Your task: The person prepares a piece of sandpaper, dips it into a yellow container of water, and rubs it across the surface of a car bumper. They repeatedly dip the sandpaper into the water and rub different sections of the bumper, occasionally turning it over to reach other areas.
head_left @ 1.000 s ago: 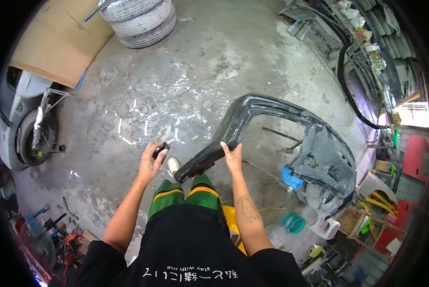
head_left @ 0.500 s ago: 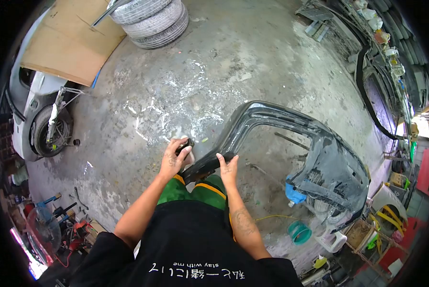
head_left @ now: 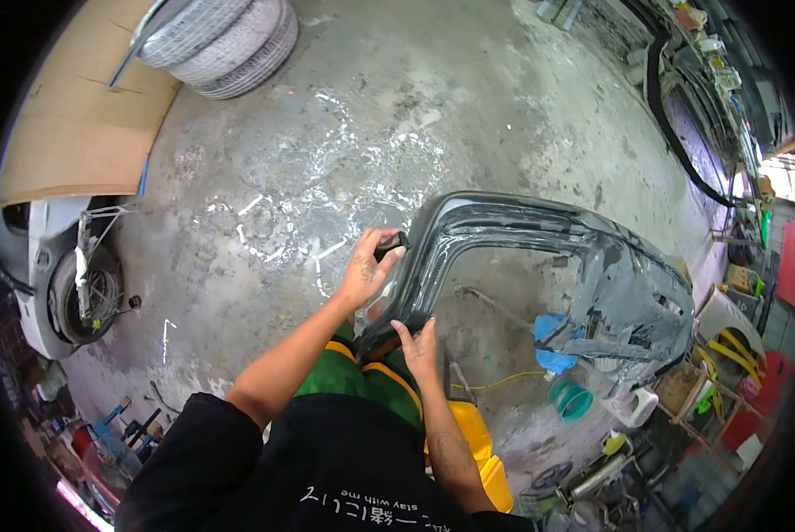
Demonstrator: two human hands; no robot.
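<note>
A long dark car bumper (head_left: 504, 206) with grey, scuffed patches curves from my lap out to the right. My left hand (head_left: 366, 266) is closed around a small black block (head_left: 392, 245), which lies against the bumper's outer left side near the bend. It resembles a sanding block, though its underside is hidden. Lower down, my right hand (head_left: 417, 344) grips the near end of the bumper, thumb on top and the other fingers partly hidden. That end rests between my legs, over the green shorts (head_left: 348, 386).
Stacked tires (head_left: 238, 49) and a cardboard sheet (head_left: 87, 106) stand at the upper left, by a silver car (head_left: 47, 310). A teal bucket (head_left: 572, 401) and a white jug (head_left: 632, 406) sit below the bumper. Something yellow (head_left: 470, 434) is beside me.
My left hand has moved up and right along the bumper's side with the black block. My right hand still grips the near end. The view has shifted, showing the yellow thing.
</note>
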